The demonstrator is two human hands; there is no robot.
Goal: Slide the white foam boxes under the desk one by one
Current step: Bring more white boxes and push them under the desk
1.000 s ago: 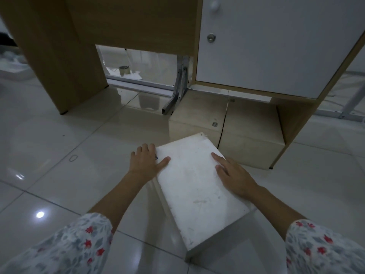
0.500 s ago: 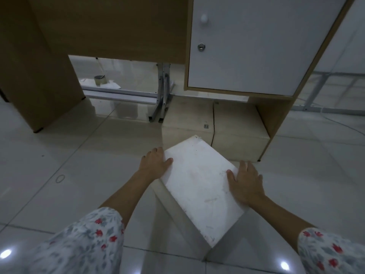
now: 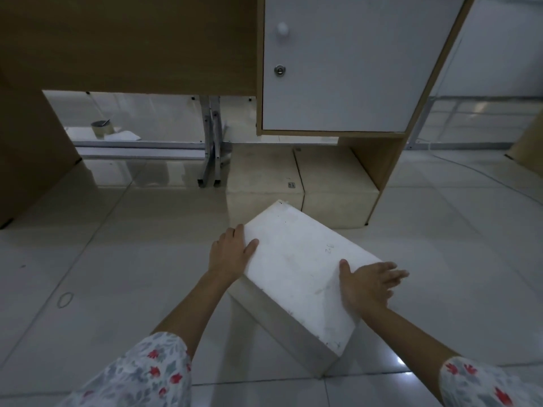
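A white foam box (image 3: 296,268) lies on the tiled floor in front of me, turned at an angle with its far corner toward the desk. My left hand (image 3: 230,254) grips its left edge, thumb on top. My right hand (image 3: 367,284) lies flat on the box's right edge with the fingers spread and reaching past the edge. Two more foam boxes sit side by side under the desk's white cabinet (image 3: 338,63): one on the left (image 3: 261,177) and one on the right (image 3: 335,180). The held box's far corner nearly touches them.
The wooden desk has a brown back panel (image 3: 132,39) and a side panel (image 3: 32,142) at the left. A metal leg (image 3: 211,154) stands beside the stored boxes. A tape roll (image 3: 101,129) rests behind the rail. A rubber band (image 3: 65,299) lies on the floor.
The box has rotated clockwise, its far corner swinging right toward the stored boxes. My right hand slid down and outward along the right edge. My view shifted closer to the desk.
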